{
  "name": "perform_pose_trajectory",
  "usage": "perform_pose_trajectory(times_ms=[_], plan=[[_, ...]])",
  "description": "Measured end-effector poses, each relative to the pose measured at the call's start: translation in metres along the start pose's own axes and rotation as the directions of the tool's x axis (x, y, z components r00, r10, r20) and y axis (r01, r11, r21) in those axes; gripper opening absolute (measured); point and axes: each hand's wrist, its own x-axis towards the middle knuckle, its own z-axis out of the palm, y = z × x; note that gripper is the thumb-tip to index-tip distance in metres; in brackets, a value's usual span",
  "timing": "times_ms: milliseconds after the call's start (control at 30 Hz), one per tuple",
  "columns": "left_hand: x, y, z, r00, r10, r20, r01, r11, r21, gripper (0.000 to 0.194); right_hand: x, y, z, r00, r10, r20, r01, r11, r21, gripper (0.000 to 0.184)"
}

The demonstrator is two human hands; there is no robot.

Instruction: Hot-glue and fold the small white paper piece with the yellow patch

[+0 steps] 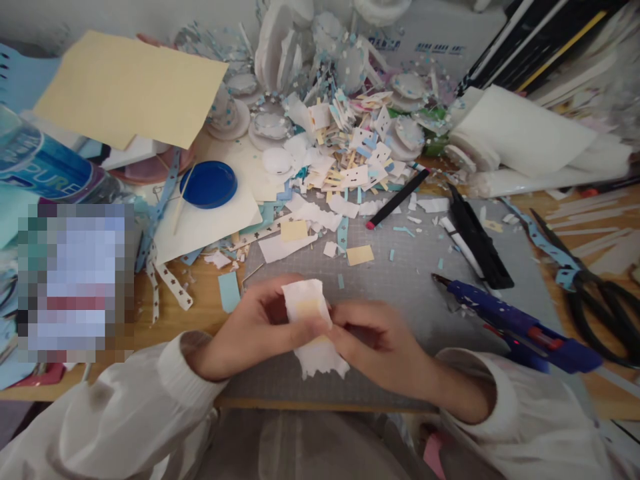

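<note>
Both my hands meet over the near edge of a grey cutting mat (400,293). My left hand (250,330) and my right hand (380,340) pinch the same small piece of white tissue-like paper (307,307) with a pale yellow patch showing through it. Its torn lower end (320,360) hangs below my fingers. Both hands are closed on it, fingertips touching near its middle. White sleeves cover both wrists.
A blue glue gun (520,327) lies right of my right hand, black scissors (600,307) beyond it. A black marker (397,199), a blue lid (209,184), a water bottle (45,167), a tan card sheet (130,87) and a heap of paper scraps (350,147) crowd the back.
</note>
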Motion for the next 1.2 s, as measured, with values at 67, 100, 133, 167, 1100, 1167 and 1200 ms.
perform_pose_trajectory(times_ms=[67, 100, 133, 167, 1100, 1167, 1200], plan=[[0.0002, 0.0, 0.0009, 1.0, 0.019, 0.015, -0.02, 0.999, 0.044, 0.015, 0.0, 0.0, 0.0021, 0.994, -0.095, -0.046, 0.089, 0.99, -0.114, 0.027], [0.0003, 0.0001, 0.0013, 1.0, 0.029, 0.009, -0.029, 0.997, 0.076, 0.014, -0.0001, 0.0001, 0.0031, 0.988, -0.141, -0.059, 0.129, 0.977, -0.172, 0.028], [0.0004, 0.0003, 0.0017, 0.999, 0.039, -0.006, -0.038, 0.993, 0.114, 0.013, -0.0002, 0.0002, 0.004, 0.981, -0.181, -0.065, 0.162, 0.961, -0.225, 0.028], [0.0004, 0.0007, 0.0019, 0.999, 0.049, -0.022, -0.045, 0.987, 0.152, 0.012, -0.0004, 0.0004, 0.0047, 0.975, -0.213, -0.066, 0.189, 0.945, -0.269, 0.027], [-0.0016, -0.0019, -0.0044, 0.997, 0.015, -0.081, -0.005, 0.992, 0.127, 0.022, -0.0005, -0.0005, 0.0027, 0.968, -0.248, -0.043, 0.226, 0.93, -0.291, 0.026], [-0.0008, -0.0035, -0.0043, 0.993, 0.014, -0.121, -0.003, 0.996, 0.088, 0.018, -0.001, -0.001, 0.002, 0.969, -0.246, -0.034, 0.227, 0.932, -0.284, 0.025], [-0.0005, -0.0044, -0.0044, 0.99, 0.016, -0.143, -0.006, 0.998, 0.068, 0.016, -0.0012, -0.0013, 0.0018, 0.969, -0.246, -0.03, 0.228, 0.932, -0.281, 0.025]])
